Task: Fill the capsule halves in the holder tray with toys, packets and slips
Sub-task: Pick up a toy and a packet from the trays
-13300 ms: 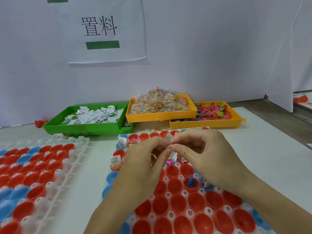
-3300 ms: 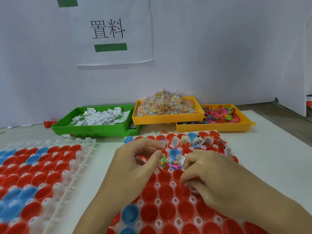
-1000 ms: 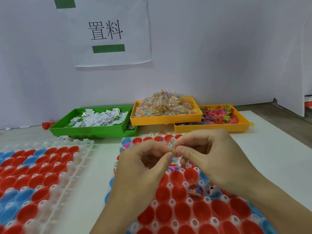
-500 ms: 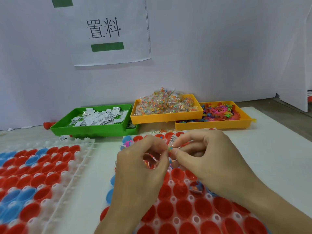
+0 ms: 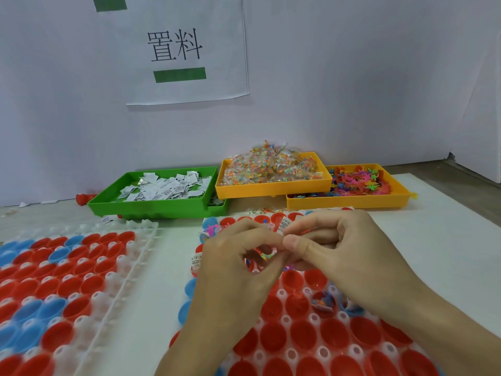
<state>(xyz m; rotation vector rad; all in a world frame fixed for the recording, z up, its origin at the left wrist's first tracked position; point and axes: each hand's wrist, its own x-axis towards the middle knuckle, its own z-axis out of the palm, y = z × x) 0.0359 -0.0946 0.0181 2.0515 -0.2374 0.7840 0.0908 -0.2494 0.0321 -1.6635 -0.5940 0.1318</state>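
Head view, looking down and forward over a white tabletop [image 5: 168, 256].

Left hand [image 5: 238, 267] raised above the holder tray [image 5: 284, 318], fingers [image 5: 260, 234] curled in, thumb and forefinger tips pressed together on a small clear packet [image 5: 267, 255] with coloured bits inside. Right hand [image 5: 344, 251] just beside it, fingertips meeting the left hand's; thumb [image 5: 301, 244] and forefinger closed on the same packet's upper edge, the other fingers curled under the palm. Exact extent of the packet hard to make out between the two hands.

Below the hands, rows of red capsule halves [image 5: 273, 340] seated open side up in the white holder tray, a few blue ones at its left edge. One capsule half [image 5: 322, 301] just under the right hand holding a small coloured toy. Far rows partly hidden, some showing white printed slips [image 5: 283, 225] and pink toy pieces.

At left, a second holder tray [image 5: 119, 270] of red and blue halves.

At the back against the wall: a green bin [image 5: 151, 206] of white slips, an orange bin [image 5: 271, 188] heaped with clear packets, another orange bin [image 5: 347, 203] of bright plastic toys. Above, a paper sign [image 5: 189, 85] with two black characters and a green bar.
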